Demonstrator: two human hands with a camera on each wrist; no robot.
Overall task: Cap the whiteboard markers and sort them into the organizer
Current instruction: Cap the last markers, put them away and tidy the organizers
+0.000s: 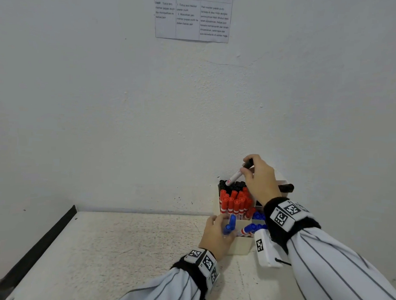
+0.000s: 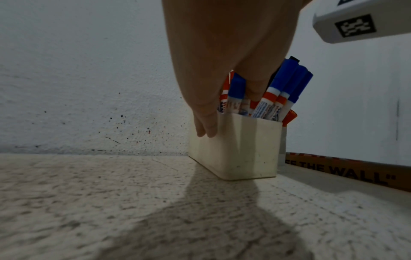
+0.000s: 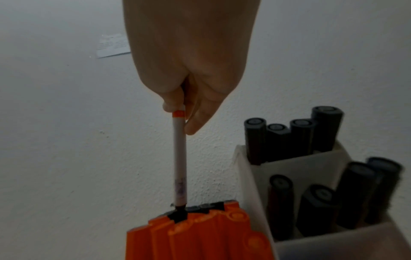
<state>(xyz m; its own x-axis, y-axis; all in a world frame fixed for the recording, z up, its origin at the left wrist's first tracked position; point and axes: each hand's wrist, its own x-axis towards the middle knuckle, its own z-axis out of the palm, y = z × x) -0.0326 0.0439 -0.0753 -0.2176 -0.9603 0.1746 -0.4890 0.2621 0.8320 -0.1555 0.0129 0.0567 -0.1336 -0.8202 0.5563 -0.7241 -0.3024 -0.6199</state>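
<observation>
A cream organizer [image 1: 241, 243] stands against the wall with black, red and blue markers upright in separate compartments. My right hand [image 1: 247, 168] pinches the capped top of a black marker [image 1: 233, 177]. The marker hangs tilted, its lower end among the black caps at the back. In the right wrist view the white barrel of this black marker [image 3: 180, 158] drops from my right hand [image 3: 184, 114] to the caps beside the red markers [image 3: 200, 234]. My left hand [image 1: 216, 231] grips the organizer [image 2: 244, 149] at its front left corner, fingers down the outer wall, thumb among the blue markers [image 2: 237, 91].
One black marker [image 1: 285, 187] lies across the organizer's back right. More black markers [image 3: 311, 137] fill the right compartments. The speckled table [image 1: 121, 248] stretches left to a black edge strip [image 1: 43, 241]. A printed sheet [image 1: 192, 17] hangs on the wall. Cardboard [image 2: 347, 170] lies right of the organizer.
</observation>
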